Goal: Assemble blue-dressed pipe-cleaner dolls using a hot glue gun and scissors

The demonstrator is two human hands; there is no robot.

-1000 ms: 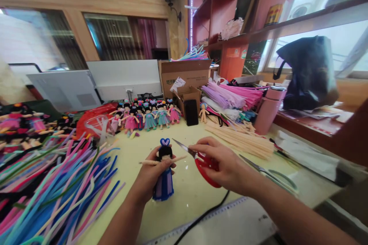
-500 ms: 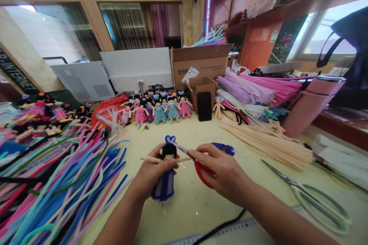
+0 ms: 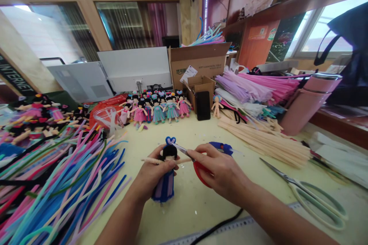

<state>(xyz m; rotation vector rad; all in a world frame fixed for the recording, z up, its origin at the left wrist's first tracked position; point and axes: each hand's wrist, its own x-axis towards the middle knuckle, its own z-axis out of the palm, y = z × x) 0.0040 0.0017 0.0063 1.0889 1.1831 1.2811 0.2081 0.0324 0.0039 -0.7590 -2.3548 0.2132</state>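
My left hand [image 3: 151,174] is closed round a small pipe-cleaner doll [image 3: 166,183] with black hair, a blue heart-shaped loop on its head and a blue-and-lilac dress. The doll's tan arms stick out sideways. My right hand [image 3: 221,172] grips red-handled scissors [image 3: 201,168]. Their blades point left and sit at the doll's right arm, beside its head. Both hands hover over the yellow tabletop [image 3: 189,206].
A heap of coloured pipe cleaners [image 3: 57,176] fills the left. A row of finished dolls [image 3: 156,109] stands at the back by a cardboard box [image 3: 198,65]. Tan pipe cleaners [image 3: 264,143], pale green scissors [image 3: 313,195], a blue glue gun [image 3: 222,147], a pink flask [image 3: 310,101], a ruler and a black cable lie nearby.
The view tilted down and nearer to the table. The scissor blades have moved left from beside the doll to its right arm. My left hand keeps holding the doll.
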